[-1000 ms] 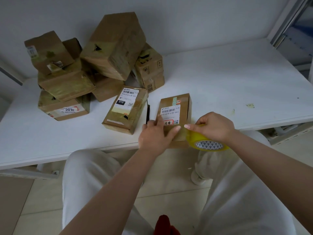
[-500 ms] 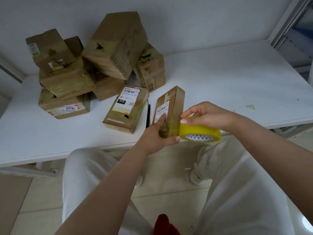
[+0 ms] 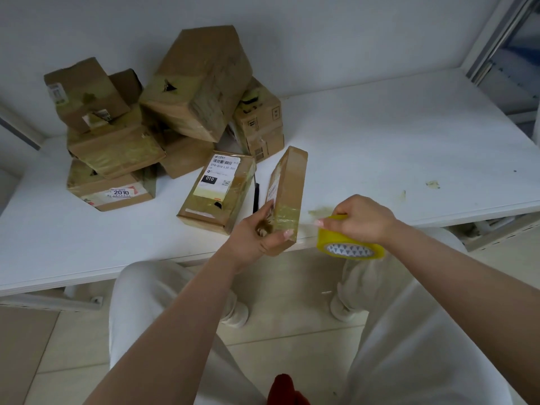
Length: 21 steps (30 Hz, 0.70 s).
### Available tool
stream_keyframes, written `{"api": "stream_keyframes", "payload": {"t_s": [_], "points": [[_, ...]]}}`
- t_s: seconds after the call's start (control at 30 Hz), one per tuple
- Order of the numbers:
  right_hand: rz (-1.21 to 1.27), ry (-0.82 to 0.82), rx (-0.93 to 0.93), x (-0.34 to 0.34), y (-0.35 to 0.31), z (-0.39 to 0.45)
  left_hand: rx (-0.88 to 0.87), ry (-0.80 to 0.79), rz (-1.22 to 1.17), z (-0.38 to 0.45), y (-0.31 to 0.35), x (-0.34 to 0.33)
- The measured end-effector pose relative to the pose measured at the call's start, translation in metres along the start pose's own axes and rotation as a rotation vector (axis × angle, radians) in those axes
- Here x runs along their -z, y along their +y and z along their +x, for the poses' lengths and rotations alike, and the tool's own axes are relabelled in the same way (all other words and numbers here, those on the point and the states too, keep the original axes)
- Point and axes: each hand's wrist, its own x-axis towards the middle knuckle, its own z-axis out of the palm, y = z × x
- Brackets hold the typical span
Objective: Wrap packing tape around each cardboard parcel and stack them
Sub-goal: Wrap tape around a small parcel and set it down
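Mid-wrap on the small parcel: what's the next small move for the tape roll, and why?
Probably carry the tape roll on around the parcel while turning it. The left hand holds the parcel tilted on edge at the table rim, a stretch of tape runs from it to the roll in the right hand, and only its near end looks banded.

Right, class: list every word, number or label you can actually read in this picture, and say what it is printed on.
"2010": sticker on the bottom parcel of the left pile.
"010-010-L30-551": white label on the flat parcel.
"010": black patch on that same label.
Label on the held parcel: edge-on, unreadable.
Labels on the rear parcels: too small to read.
Tape roll: triangle pattern only, no text.
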Motion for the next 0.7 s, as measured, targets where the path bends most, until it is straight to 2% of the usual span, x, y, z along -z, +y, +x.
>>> {"api": "stream_keyframes", "payload": {"t_s": [0.2, 0.4, 0.57, 0.7], "points": [[-0.023, 0.001, 0.021, -0.002, -0.013, 0.008, 0.074, -0.022, -0.219, -0.005, -0.005, 0.006], [-0.094, 0.007, 0.005, -0.013, -0.024, 0.013, 0.147, -0.131, -0.247, -0.002, -0.008, 0.016], [-0.112, 0.028, -0.021, -0.019, -0.039, 0.014, 0.172, -0.134, -0.102, -0.007, 0.003, 0.021], [-0.135, 0.036, -0.03, -0.019, -0.047, 0.013, 0.141, 0.015, 0.028, -0.01, 0.036, 0.018]]}}
